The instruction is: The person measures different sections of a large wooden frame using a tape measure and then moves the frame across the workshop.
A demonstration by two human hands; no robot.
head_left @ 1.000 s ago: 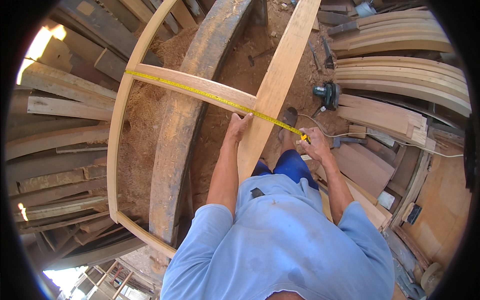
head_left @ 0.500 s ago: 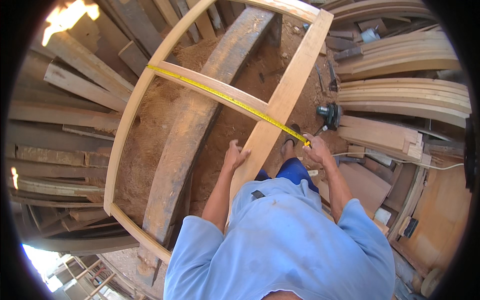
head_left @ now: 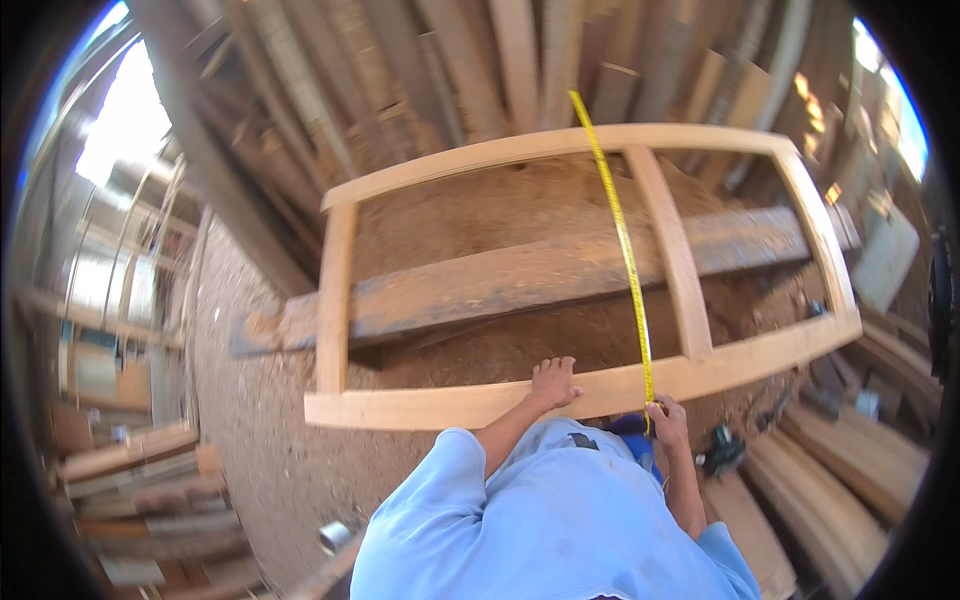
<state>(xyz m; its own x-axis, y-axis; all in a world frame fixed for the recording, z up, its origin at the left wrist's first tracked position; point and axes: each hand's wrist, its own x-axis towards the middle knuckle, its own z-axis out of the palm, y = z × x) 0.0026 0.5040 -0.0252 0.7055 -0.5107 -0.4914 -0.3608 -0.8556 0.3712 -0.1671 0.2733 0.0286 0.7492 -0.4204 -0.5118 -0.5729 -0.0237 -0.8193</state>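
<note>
A pale wooden frame [head_left: 452, 402] with a curved far rail and a crossbar [head_left: 668, 250] lies in front of me over a thick weathered beam [head_left: 480, 292]. My left hand [head_left: 554, 382] rests on the near rail, fingers laid out over the wood. In my right hand [head_left: 670, 422], by the rail's outer edge, is the near end of a yellow tape measure [head_left: 630, 255]. Its blade runs across the opening, left of the crossbar, and its tip sticks out past the far rail. The tape's case is mostly hidden by my fingers.
Long boards [head_left: 440, 70] lean in a row beyond the frame. A green power tool [head_left: 722, 450] sits right of my right hand, near stacked curved timbers [head_left: 830, 495]. At the lower left are piled planks [head_left: 165, 515] and a pale cylinder [head_left: 334, 538] on the dirt floor.
My view has swung to the left, so the frame now lies crosswise. The tape has left its line along the crossbar and spans the opening beside it. Both hands keep their hold.
</note>
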